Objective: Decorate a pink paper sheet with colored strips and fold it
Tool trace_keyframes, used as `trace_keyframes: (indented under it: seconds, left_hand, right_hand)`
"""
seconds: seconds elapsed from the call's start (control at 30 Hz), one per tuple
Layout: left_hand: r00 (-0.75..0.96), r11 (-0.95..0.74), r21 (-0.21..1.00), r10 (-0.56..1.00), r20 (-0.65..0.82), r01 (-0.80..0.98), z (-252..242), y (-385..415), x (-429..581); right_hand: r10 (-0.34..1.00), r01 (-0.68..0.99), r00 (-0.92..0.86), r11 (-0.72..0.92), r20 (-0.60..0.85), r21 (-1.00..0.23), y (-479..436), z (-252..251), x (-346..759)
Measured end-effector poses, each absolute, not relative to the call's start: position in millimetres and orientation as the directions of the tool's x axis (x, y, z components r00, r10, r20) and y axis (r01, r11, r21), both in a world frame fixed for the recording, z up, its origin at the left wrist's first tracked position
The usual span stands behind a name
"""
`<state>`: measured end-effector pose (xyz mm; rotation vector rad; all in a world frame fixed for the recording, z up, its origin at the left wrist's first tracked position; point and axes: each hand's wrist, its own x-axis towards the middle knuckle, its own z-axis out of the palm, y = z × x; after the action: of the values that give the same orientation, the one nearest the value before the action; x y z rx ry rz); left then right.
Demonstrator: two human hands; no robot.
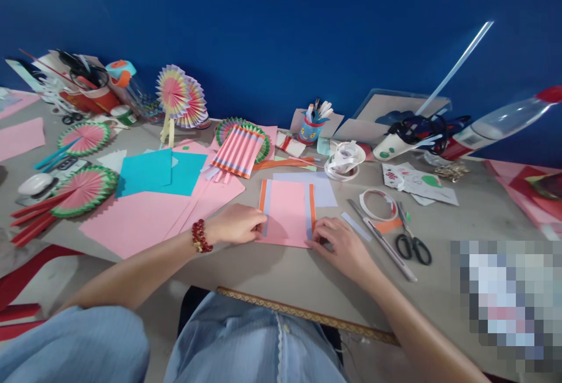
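Note:
A pink sheet of paper (287, 213) with purple and orange strips along both sides lies flat on the table in front of me. My left hand (240, 223) has its fingers curled at the sheet's lower left edge, pinching it. At the lower right corner my right hand (340, 242) grips the edge between thumb and fingers. Under the sheet's far end, a pale lavender sheet (325, 194) sticks out to the right. Just right of my right hand lie a narrow lavender strip (356, 226) and a grey utility knife (389, 246).
Black-handled scissors (413, 245) and a tape roll (378, 204) lie on the right. A pleated pink paper (239, 151) sits behind my left hand. Pink sheets (136, 219), blue sheets (184, 173) and paper fans (85, 191) cover the left. A plastic bottle (504, 122) leans at the back right.

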<state>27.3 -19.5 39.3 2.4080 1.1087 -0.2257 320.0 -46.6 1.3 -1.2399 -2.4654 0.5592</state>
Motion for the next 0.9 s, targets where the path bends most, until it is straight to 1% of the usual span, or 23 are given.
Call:
trace_keyframes:
  seconds: [0.23, 0.6, 0.9]
  left_hand:
    - [0.671, -0.573, 0.356, 0.678, -0.301, 0.738, 37.5, -21.5, 24.5]
    - [0.667, -0.557, 0.375, 0.675, -0.316, 0.741, 35.4, -20.4, 24.0]
    - [0.668, -0.565, 0.364, 0.676, -0.309, 0.74, 34.6, -20.9, 23.9]
  right_hand:
    - [0.806, 0.666, -0.586, 0.536, 0.081, -0.519, -43.6, 4.4, 323.9]
    - [0.778, 0.603, -0.625, 0.531, 0.062, -0.595, -37.3, 6.6, 328.6]
    - [0.765, 0.588, -0.639, 0.551, 0.078, -0.592, -36.0, 7.9, 330.8]
